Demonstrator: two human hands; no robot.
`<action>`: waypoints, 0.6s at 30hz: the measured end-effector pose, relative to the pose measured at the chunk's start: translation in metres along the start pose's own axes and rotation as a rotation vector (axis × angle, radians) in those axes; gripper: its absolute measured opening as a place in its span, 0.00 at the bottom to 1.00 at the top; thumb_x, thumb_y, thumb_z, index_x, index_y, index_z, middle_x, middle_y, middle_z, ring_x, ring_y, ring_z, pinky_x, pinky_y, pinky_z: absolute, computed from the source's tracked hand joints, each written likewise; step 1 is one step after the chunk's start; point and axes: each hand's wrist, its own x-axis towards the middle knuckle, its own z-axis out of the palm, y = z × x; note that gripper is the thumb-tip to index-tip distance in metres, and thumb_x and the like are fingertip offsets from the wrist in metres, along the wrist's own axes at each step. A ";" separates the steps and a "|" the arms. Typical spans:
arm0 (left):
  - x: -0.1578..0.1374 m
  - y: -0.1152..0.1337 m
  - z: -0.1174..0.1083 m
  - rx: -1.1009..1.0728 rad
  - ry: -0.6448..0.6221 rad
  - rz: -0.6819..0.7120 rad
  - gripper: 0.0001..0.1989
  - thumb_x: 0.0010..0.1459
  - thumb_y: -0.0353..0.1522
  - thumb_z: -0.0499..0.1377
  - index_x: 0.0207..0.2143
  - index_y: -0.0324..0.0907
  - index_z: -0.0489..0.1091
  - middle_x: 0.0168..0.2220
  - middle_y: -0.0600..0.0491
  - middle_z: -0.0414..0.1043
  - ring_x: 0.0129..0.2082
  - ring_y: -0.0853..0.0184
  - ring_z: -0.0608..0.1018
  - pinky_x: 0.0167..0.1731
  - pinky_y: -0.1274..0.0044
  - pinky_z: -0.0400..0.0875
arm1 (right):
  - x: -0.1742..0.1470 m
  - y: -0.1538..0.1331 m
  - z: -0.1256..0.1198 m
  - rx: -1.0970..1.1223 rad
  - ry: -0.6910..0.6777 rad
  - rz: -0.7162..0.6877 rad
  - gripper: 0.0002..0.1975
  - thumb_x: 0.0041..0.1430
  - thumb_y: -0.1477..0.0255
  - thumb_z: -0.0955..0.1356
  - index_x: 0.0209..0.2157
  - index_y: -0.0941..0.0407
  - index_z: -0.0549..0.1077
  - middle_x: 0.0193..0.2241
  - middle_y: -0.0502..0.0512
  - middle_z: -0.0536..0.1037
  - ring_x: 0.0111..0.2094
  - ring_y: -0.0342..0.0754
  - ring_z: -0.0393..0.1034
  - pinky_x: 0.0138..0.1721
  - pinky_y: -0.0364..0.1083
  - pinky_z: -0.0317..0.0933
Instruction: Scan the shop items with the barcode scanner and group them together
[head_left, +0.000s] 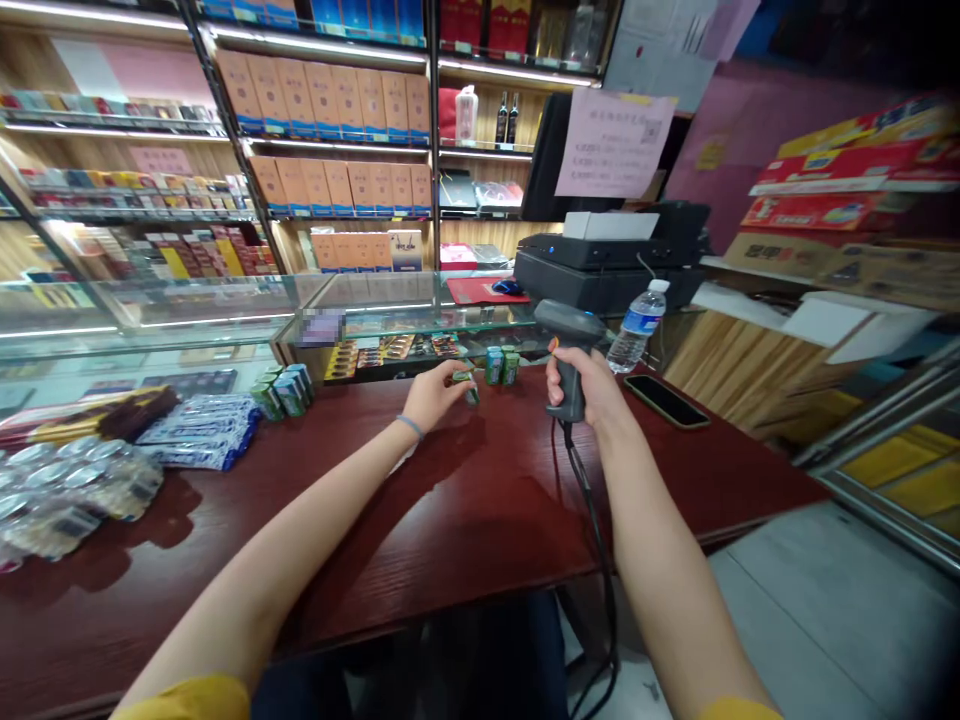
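Observation:
My right hand is wrapped round the grip of a dark barcode scanner, whose cable hangs down over the table's front edge. Between the fingers of my left hand is a small green box, held just above the dark red table. Behind it, two or more similar green and blue boxes stand together. Another cluster of these small boxes is to the left of my left hand.
Clear jars and blue-white packets lie at the left. A water bottle and a phone are right of the scanner. Behind stand a glass display case, a cash register and stocked shelves.

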 end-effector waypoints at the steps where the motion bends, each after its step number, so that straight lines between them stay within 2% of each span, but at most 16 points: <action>1: 0.004 0.002 0.011 0.011 -0.009 0.000 0.14 0.57 0.39 0.65 0.44 0.45 0.76 0.31 0.56 0.77 0.31 0.69 0.76 0.36 0.79 0.69 | 0.000 0.000 0.000 0.009 0.003 0.002 0.09 0.54 0.67 0.70 0.36 0.54 0.70 0.16 0.43 0.71 0.12 0.42 0.61 0.12 0.41 0.59; 5: 0.020 0.008 0.053 0.025 -0.061 -0.014 0.16 0.58 0.38 0.65 0.48 0.45 0.76 0.33 0.53 0.79 0.33 0.66 0.78 0.38 0.77 0.70 | 0.002 0.000 -0.005 0.034 0.014 -0.018 0.08 0.54 0.67 0.70 0.35 0.54 0.70 0.16 0.43 0.71 0.11 0.42 0.61 0.12 0.41 0.59; 9: 0.035 0.012 0.081 0.020 -0.094 -0.052 0.16 0.57 0.35 0.65 0.49 0.44 0.76 0.40 0.50 0.81 0.39 0.63 0.80 0.43 0.75 0.71 | 0.004 0.002 -0.009 0.043 0.006 -0.046 0.08 0.56 0.67 0.70 0.35 0.54 0.70 0.16 0.43 0.71 0.11 0.42 0.61 0.12 0.41 0.59; 13: 0.044 0.018 0.093 0.009 -0.145 -0.073 0.17 0.58 0.31 0.64 0.50 0.44 0.76 0.45 0.49 0.80 0.43 0.62 0.81 0.48 0.75 0.71 | 0.003 0.002 -0.008 0.053 -0.002 -0.056 0.07 0.57 0.67 0.69 0.36 0.54 0.69 0.16 0.43 0.71 0.12 0.41 0.61 0.12 0.40 0.59; 18: 0.046 0.022 0.100 0.011 -0.158 -0.069 0.23 0.56 0.28 0.63 0.56 0.46 0.71 0.43 0.50 0.80 0.39 0.64 0.81 0.45 0.75 0.72 | 0.002 0.001 -0.008 0.058 -0.003 -0.055 0.09 0.56 0.66 0.70 0.36 0.53 0.69 0.16 0.43 0.71 0.11 0.41 0.61 0.12 0.40 0.58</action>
